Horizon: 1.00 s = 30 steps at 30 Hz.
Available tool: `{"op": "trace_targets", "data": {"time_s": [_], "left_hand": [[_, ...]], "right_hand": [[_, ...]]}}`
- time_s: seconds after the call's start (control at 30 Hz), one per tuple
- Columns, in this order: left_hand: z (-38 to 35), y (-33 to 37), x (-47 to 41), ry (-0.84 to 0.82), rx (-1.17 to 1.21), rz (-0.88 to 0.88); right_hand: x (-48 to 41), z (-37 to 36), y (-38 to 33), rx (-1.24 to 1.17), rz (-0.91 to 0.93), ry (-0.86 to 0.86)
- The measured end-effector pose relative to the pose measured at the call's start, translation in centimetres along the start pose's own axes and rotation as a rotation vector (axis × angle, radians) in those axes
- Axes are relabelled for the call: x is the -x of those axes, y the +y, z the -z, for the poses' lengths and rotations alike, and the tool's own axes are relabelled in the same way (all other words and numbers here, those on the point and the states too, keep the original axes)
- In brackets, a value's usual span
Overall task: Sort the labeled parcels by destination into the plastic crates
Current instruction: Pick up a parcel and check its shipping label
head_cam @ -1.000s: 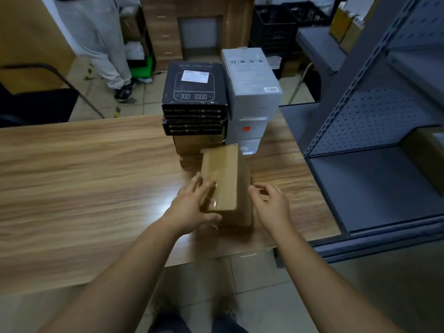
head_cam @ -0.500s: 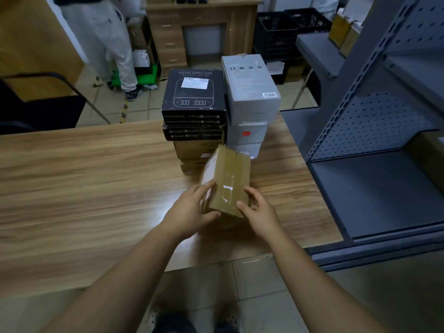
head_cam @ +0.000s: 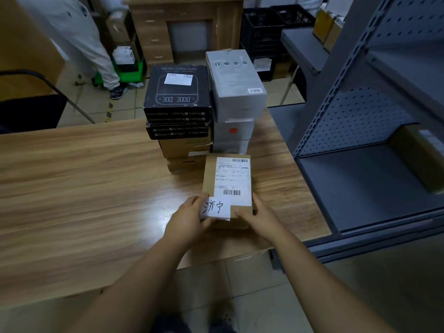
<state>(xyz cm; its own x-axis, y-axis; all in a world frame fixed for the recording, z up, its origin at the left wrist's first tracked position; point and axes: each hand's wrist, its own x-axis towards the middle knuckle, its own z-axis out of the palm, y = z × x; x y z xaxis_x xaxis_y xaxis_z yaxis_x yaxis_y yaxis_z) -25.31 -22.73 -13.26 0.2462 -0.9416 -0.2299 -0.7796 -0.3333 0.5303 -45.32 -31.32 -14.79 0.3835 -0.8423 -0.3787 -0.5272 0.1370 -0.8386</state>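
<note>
**2 hands holding 1 brown parcel, label side up**

The left hand (head_cam: 189, 218) & the right hand (head_cam: 260, 218) are both holding the brown parcel (head_cam: 210, 179) by its near end. The left hand is gripping the near-left corner, thumb on top, fingers curling under. The right hand is gripping the near-right corner, thumb lying on top, fingers going down the side. Neither hand is open wide; both are wrapping round the parcel.

The parcel is sitting over the wooden table (head_cam: 84, 188), near its right end, just in front of the box stacks. I can't tell if it's touching the table. A white shipping label (head_cam: 234, 176) w/ 2 barcodes is facing up. A small white slip (head_cam: 215, 207) w/ big black hand-written marks is showing at the near edge, btwn the 2 thumbs.

Behind the parcel, 2 black boxes (head_cam: 177, 97) are lying on brown boxes. Just beside them, on the right, a grey box (head_cam: 234, 85) is topping a white stack. A grey metal shelf rack (head_cam: 360, 183) is standing right of the table. Black crates (head_cam: 262, 27) are sitting on the floor far back. A person in pale clothes (head_cam: 79, 39) is standing back left.
</note>
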Motion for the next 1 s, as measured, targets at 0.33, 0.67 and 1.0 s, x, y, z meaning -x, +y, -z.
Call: {"op": "trace_targets", "data": {"time_s": [0.33, 0.67, 1.0], "left_hand": [[1.5, -2.4, 0.1, 0.012, -0.023, 0.035], [0.7, -2.8, -0.3, 0.039, 0.308, 0.043], [1.4, -4.5, 4.3, 0.178, 0.359, 0.062]], "right_hand": [[-1.4, -1.0, -1.4, 0.104, -0.017, -0.063], [-1.3, -1.6, -1.0, 0.129, 0.065, -0.079], [2.0, -3.9, -2.0, 0.136, 0.228, -0.05]]}}
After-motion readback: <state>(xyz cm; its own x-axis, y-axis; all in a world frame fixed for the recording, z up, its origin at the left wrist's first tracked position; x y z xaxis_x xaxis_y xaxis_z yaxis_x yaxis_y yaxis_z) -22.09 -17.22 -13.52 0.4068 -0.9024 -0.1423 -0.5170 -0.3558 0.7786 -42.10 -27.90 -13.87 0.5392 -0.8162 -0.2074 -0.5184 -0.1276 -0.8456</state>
